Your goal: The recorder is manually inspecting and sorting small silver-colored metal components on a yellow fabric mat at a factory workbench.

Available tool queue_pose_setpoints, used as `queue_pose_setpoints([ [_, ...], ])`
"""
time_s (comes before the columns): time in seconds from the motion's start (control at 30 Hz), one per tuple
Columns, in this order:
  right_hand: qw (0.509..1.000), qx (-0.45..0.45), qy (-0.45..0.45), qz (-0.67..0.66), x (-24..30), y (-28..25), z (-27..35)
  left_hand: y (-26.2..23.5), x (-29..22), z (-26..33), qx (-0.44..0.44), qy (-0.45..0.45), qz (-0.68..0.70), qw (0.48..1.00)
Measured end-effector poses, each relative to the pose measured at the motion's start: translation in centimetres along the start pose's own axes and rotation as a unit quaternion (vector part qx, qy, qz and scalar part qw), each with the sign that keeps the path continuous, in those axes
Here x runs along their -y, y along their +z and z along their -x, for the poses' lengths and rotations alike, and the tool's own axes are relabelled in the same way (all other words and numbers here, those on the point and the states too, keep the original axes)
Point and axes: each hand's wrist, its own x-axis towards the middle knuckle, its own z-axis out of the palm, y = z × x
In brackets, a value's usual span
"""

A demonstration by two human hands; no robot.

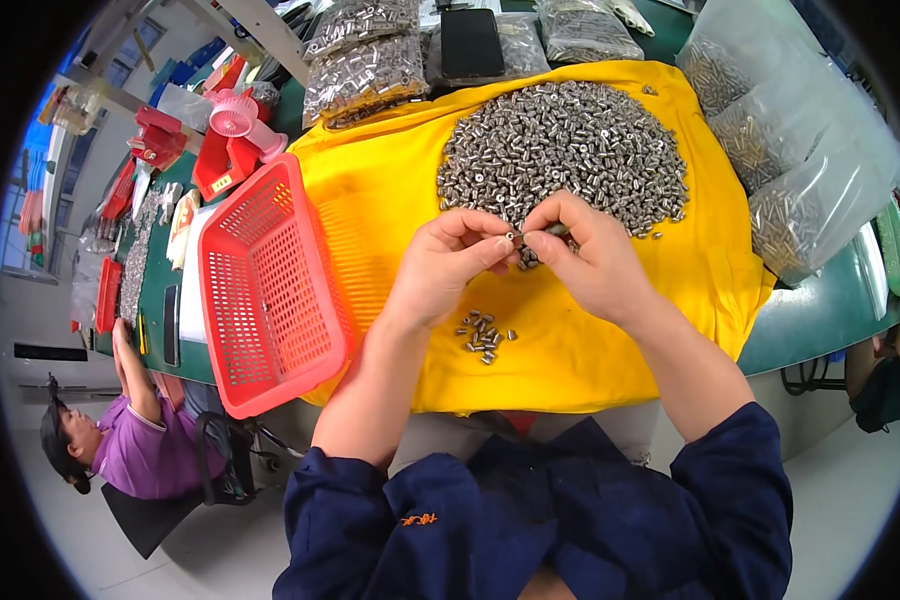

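Observation:
Both my hands meet at the near edge of a big pile of small metal cylinders (565, 145), spread on a yellow cloth (370, 170). My left hand (450, 262) pinches a small metal cylinder (510, 237) between thumb and finger. Close beside it, my right hand (585, 255) is closed in a pinch, with small metal parts around its fingertips; what exactly it holds is too small to make out. A few loose metal cylinders (484, 337) lie on the cloth nearer to me, below my hands.
A red perforated basket (335, 290) stands left of the cloth. Bags of metal parts (365, 75) and a black phone (472, 44) lie at the back. More clear bags (785, 215) line the right side. A person in purple (160, 450) sits at the left, near a pink fan (235, 115).

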Motion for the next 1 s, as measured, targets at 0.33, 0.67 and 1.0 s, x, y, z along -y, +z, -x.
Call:
queue_pose_setpoints([
  [0.33,0.976,0.016,-0.106,0.189,0.1,0.1,0.0,0.5,0.2,-0.1,-0.029,0.024,-0.107,0.993],
  [0.67,0.986,-0.014,-0.045,0.162,0.1,0.1,0.0,0.7,0.0,-0.1,-0.061,0.086,-0.368,0.924],
  [1.0,0.999,-0.032,0.011,0.023,0.1,0.3,0.3,0.0,0.0,0.0,0.010,-0.036,0.110,0.993],
])
